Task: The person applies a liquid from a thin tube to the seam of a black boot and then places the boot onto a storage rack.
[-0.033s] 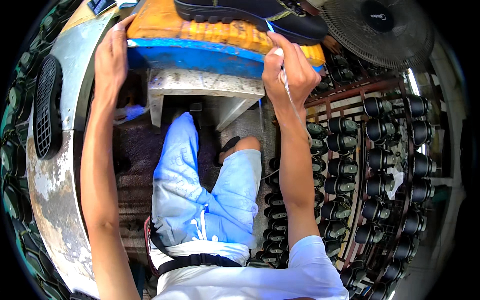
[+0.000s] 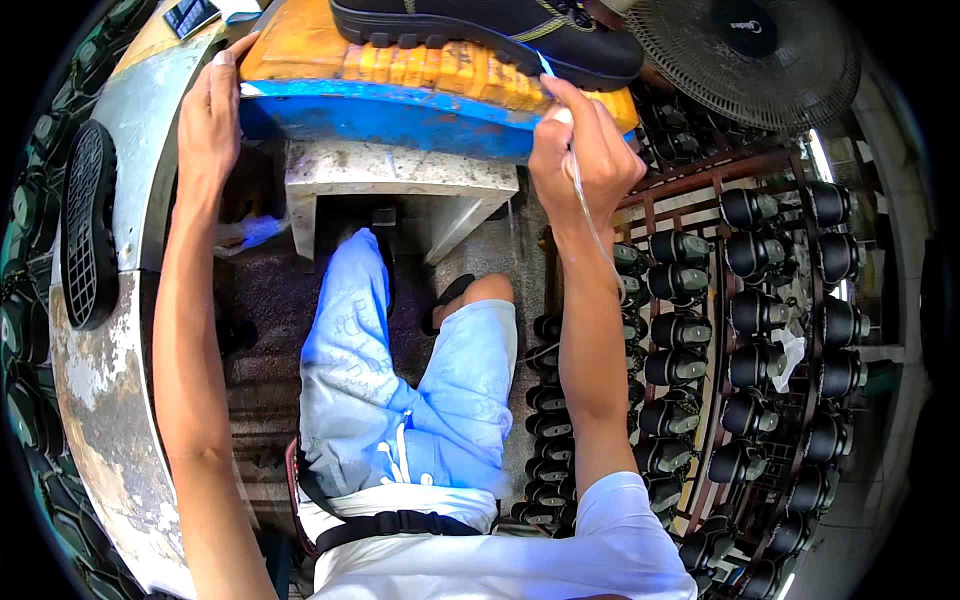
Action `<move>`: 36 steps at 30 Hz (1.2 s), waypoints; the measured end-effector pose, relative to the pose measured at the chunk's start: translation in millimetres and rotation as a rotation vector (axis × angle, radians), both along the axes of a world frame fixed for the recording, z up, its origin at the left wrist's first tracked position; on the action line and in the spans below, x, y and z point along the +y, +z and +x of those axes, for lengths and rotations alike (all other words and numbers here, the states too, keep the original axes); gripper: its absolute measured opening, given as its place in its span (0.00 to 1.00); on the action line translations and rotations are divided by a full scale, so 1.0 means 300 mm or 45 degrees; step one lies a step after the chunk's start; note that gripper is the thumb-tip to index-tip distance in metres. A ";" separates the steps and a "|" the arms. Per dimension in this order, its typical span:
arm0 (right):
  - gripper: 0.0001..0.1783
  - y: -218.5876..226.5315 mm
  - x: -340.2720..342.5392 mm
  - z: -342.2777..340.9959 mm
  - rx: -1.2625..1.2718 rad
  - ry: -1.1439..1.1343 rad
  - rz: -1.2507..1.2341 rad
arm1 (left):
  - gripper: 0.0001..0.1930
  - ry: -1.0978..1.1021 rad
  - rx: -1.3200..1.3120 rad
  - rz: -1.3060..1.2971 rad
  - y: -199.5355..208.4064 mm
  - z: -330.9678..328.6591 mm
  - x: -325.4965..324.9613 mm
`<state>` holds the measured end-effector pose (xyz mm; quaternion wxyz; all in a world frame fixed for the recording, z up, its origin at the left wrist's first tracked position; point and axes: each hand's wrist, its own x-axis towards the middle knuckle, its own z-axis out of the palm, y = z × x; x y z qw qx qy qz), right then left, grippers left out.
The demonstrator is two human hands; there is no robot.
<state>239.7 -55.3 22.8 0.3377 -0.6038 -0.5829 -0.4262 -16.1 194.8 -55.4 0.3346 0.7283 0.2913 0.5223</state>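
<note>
A black shoe with yellow stitching lies at the top edge, its toe to the right and its far part cut off. It rests on a worn yellow block with a blue front. My right hand is closed round a thin pen-like tool, mostly hidden by the fingers. The bright tip is at the shoe's lower side, near the toe; whether it touches cannot be told. From the hand a thin clear tube runs along my forearm. My left hand, fingers stretched out, lies against the block's left end.
A loose black sole lies on the worn metal bench at left. A phone is at the far left. A fan stands far right. Racks with several black shoes line the right; more shoes stand left.
The view has shifted slightly, so the block and shoe appear further left. My right hand with the tool has moved a little along the shoe toward its toe. My left hand stays at the block's end.
</note>
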 end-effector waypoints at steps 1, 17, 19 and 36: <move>0.17 0.011 -0.035 0.014 0.005 -0.041 -0.031 | 0.26 -0.032 -0.004 0.001 -0.014 0.009 0.041; 0.16 0.266 -0.419 -0.038 0.358 0.019 0.030 | 0.21 -0.133 0.064 -0.193 0.025 0.117 0.264; 0.15 0.272 -0.444 -0.035 0.486 0.118 0.029 | 0.20 -0.078 0.055 -0.175 0.017 0.134 0.225; 0.11 0.173 -0.301 0.112 0.579 0.218 0.013 | 0.18 -0.166 -0.106 -0.406 0.055 0.136 0.193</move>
